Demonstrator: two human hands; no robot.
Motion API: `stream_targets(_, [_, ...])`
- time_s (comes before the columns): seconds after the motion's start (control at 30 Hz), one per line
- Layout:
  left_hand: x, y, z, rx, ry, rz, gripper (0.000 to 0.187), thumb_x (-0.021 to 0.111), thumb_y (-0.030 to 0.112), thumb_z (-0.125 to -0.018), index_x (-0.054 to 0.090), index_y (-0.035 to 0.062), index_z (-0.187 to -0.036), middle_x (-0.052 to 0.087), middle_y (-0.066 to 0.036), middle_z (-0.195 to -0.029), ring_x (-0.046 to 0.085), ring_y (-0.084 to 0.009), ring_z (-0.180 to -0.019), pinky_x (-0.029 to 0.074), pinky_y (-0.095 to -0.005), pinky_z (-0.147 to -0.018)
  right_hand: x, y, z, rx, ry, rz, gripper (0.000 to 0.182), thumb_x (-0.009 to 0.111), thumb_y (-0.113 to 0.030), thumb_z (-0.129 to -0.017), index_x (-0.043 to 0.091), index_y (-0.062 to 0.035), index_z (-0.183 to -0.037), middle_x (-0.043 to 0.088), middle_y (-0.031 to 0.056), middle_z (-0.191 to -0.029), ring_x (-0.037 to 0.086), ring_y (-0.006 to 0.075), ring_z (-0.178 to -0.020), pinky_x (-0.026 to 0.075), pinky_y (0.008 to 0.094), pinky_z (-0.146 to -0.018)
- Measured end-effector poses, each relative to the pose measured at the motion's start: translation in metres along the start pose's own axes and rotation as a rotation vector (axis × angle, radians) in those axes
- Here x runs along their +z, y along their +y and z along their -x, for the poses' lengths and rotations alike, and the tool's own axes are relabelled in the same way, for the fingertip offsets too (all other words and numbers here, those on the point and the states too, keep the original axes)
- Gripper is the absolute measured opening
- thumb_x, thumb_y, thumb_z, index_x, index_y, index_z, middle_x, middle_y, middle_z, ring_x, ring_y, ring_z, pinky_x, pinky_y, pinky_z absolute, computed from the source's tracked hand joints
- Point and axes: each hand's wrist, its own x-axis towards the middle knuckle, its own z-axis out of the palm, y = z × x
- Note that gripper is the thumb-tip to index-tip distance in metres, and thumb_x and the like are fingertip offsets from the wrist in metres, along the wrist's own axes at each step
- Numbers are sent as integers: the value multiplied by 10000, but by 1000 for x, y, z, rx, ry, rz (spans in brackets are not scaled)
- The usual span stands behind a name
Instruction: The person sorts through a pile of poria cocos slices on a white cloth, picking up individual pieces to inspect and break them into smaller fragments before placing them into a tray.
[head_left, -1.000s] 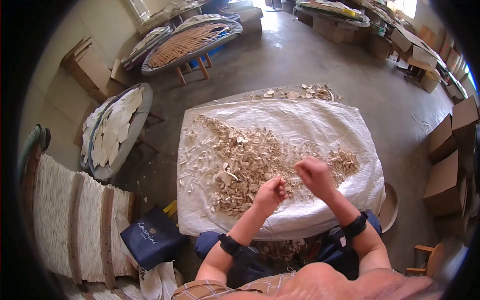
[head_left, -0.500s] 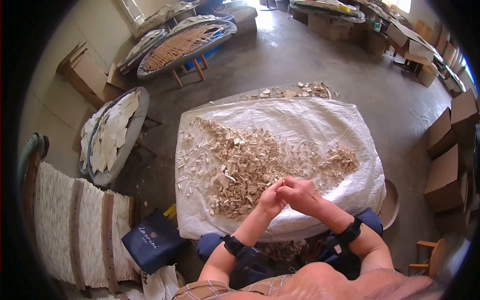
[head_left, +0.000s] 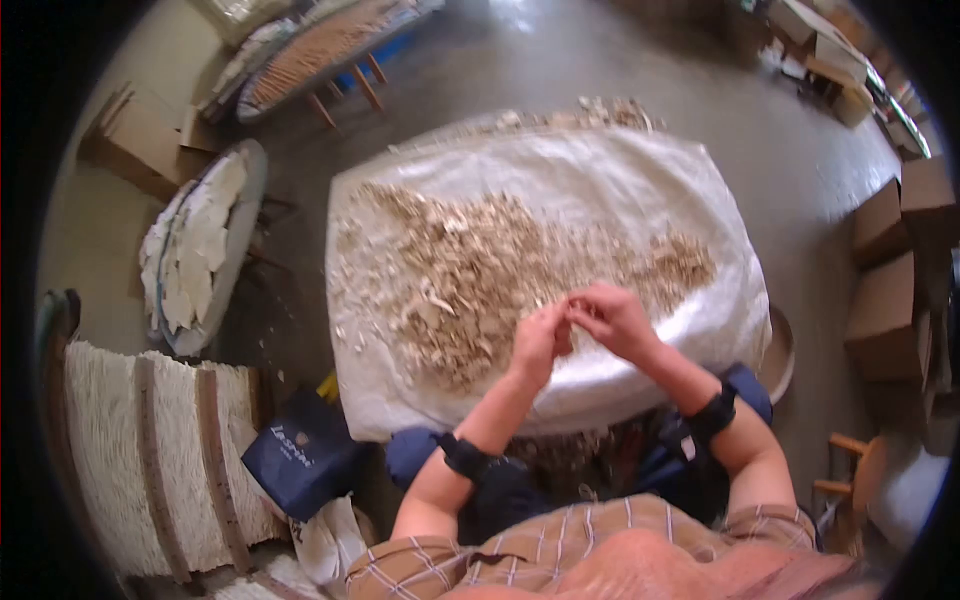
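Pale brown dried pieces (head_left: 470,265) lie in a broad heap on a white cloth (head_left: 640,165) spread over a table. A smaller mound (head_left: 680,262) of finer bits sits on the cloth's right side. My left hand (head_left: 540,338) and my right hand (head_left: 608,316) meet above the near edge of the heap, fingertips together. Both have their fingers closed in a pinch. Whatever lies between the fingertips is too small and blurred to name. A black band circles each forearm.
A dark blue bag (head_left: 305,455) stands left of the table, near stacked white sheets (head_left: 110,440). Round racks with pale pieces (head_left: 205,245) are at the left. Cardboard boxes (head_left: 885,310) and a wooden stool (head_left: 850,480) stand at the right. A round basin (head_left: 778,355) sits by the table's right edge.
The camera view has tilted, so the table appears higher in the frame. My hands have stayed together over the heap, with the fingers slightly shifted.
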Motion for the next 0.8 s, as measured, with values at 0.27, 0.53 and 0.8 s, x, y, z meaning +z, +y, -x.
stream_targets(0.27, [10,0,10,-76,-19,5,272,415,292,-887,486,74,-739,351,32,-547,306,-88,-450,268,-235,-424,-16,1,0,-109,52,74,82,623,-139,-714,638,-88,-777,535,97,-680,533,246,-619,412,334,-542])
stream_targets(0.53, [0,9,18,-193,-96,224,351,372,307,-900,525,-6,-937,334,39,-556,308,-82,-488,288,-226,-449,-63,0,7,-93,188,570,63,576,-124,-727,599,-95,-676,548,65,-679,563,259,-597,440,345,-528])
stream_targets(0.8, [2,18,22,-188,-86,263,315,398,289,-890,542,9,-905,330,34,-561,302,-85,-488,286,-229,-458,-84,14,5,-29,136,696,53,568,-128,-681,596,-93,-653,559,71,-684,568,253,-638,440,353,-567])
